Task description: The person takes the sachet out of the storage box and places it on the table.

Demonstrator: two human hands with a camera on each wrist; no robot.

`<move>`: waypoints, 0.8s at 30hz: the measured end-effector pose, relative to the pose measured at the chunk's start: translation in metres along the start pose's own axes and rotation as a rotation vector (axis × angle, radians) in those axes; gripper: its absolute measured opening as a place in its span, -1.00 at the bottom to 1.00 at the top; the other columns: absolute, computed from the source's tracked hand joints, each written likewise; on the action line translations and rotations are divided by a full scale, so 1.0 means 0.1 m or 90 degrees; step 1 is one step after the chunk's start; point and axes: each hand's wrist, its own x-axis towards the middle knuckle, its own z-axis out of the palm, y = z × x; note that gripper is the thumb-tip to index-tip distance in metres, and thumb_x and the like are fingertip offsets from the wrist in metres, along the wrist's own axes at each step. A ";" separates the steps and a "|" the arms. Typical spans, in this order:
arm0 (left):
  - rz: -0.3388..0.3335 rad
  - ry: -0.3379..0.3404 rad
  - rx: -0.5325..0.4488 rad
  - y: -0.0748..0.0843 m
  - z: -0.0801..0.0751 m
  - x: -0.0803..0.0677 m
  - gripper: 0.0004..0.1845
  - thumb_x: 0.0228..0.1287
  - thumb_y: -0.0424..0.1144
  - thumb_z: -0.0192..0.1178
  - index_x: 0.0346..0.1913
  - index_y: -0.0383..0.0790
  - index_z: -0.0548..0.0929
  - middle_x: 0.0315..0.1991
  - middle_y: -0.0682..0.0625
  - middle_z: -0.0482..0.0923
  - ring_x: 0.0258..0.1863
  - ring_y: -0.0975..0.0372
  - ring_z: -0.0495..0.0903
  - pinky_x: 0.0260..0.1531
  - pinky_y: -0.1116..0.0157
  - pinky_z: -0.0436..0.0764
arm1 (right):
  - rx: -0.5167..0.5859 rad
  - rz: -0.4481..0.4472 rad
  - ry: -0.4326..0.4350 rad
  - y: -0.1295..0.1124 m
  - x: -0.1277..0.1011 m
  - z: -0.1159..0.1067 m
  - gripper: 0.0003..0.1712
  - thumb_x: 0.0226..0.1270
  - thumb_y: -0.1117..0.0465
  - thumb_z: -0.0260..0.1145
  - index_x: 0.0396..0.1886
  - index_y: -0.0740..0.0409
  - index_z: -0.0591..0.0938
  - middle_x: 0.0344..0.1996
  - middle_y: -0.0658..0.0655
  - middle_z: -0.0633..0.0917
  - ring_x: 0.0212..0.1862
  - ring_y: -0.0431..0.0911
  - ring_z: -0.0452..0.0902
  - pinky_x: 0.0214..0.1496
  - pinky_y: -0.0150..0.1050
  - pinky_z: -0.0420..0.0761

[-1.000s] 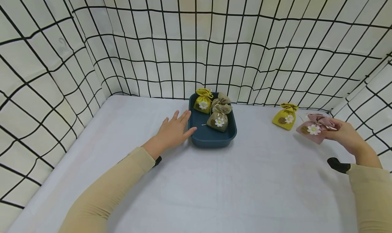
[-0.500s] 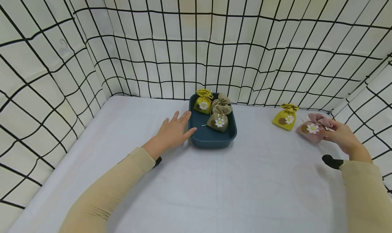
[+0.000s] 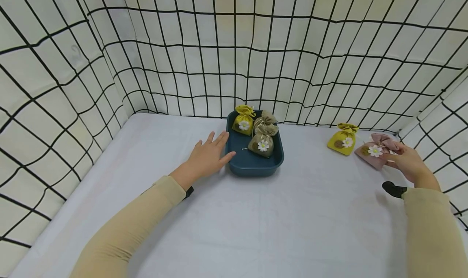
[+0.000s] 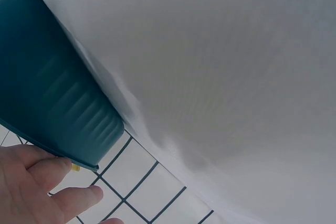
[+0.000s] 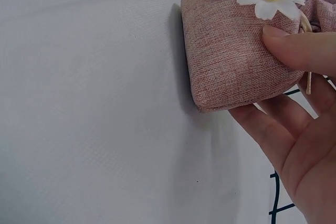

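A pink drawstring pouch [image 3: 370, 158] with a white flower is at the far right, and my right hand [image 3: 413, 166] holds it, thumb on its front and fingers behind. In the right wrist view the pouch [image 5: 236, 56] sits close over the white surface, its lower edge casting a shadow. My left hand [image 3: 204, 158] is spread with straight fingers at the left rim of the blue basin [image 3: 252, 170]. The left wrist view has those fingers [image 4: 50, 171] at the basin's rim. Inside the basin are a yellow pouch [image 3: 239, 128] and two olive-brown pouches [image 3: 260, 150].
Another yellow pouch [image 3: 340, 144] lies just left of the pink one. Black-lined white netting or cloth [image 3: 204, 59] rises along the back and both sides. White cloth [image 3: 234, 229] covers the table.
My right hand and forearm have shifted slightly left, and the pink pouch has dipped a little toward the table. The left hand and the basin have stayed put.
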 end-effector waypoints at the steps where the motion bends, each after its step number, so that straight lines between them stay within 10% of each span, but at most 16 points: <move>1: -0.001 -0.001 0.000 0.00 0.00 0.00 -0.14 0.60 0.28 -0.14 0.67 -0.19 -0.04 0.64 -0.07 -0.04 0.60 -0.14 -0.09 0.40 -0.32 0.09 | 0.005 0.002 0.000 0.00 0.00 0.00 -0.08 0.58 0.22 0.23 0.60 0.49 -0.12 0.19 0.17 0.34 -0.18 -0.58 0.38 -0.11 -0.47 0.63; 5: -0.004 -0.002 -0.002 0.01 -0.01 0.00 -0.14 0.60 0.27 -0.13 0.67 -0.19 -0.04 0.64 -0.07 -0.04 0.60 -0.14 -0.09 0.40 -0.32 0.09 | -0.005 0.001 0.001 -0.02 0.00 0.00 -0.11 0.59 0.21 0.22 0.59 0.50 -0.08 0.10 0.01 0.40 -0.19 -0.57 0.37 -0.13 -0.48 0.61; 11: -0.005 -0.003 0.000 0.01 -0.01 0.00 -0.15 0.60 0.27 -0.13 0.67 -0.19 -0.04 0.64 -0.07 -0.04 0.60 -0.13 -0.09 0.40 -0.32 0.10 | -0.019 -0.008 -0.008 -0.05 0.04 0.00 -0.14 0.58 0.30 0.20 0.56 0.56 -0.08 0.28 0.39 0.29 -0.18 -0.56 0.43 -0.13 -0.53 0.59; 24: -0.006 -0.005 0.000 0.01 -0.01 -0.01 -0.15 0.60 0.27 -0.14 0.67 -0.19 -0.05 0.64 -0.08 -0.04 0.60 -0.13 -0.10 0.41 -0.31 0.08 | 0.000 -0.015 -0.041 -0.03 0.06 -0.01 -0.16 0.57 0.24 0.23 0.58 0.44 -0.02 -0.16 -0.45 0.43 -0.11 -0.52 0.39 -0.11 -0.54 0.53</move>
